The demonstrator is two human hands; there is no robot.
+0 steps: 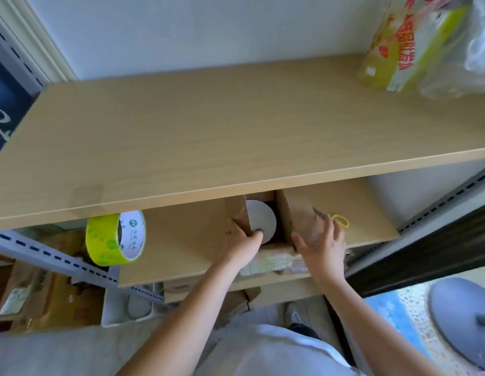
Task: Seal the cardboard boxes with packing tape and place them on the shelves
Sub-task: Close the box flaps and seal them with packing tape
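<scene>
**Both hands on the open box, second shelf**

I'm looking down at the cardboard box [265,229] sitting open on the lower shelf [181,240], under the top shelf [236,126]. My left hand [242,244] grips the left flap, thumb hooked over its edge beside a white disc [261,219] inside. My right hand [321,242] lies flat, fingers straight, against the right flap. The green tape roll [115,238] stands on edge, well left of the box.
</scene>
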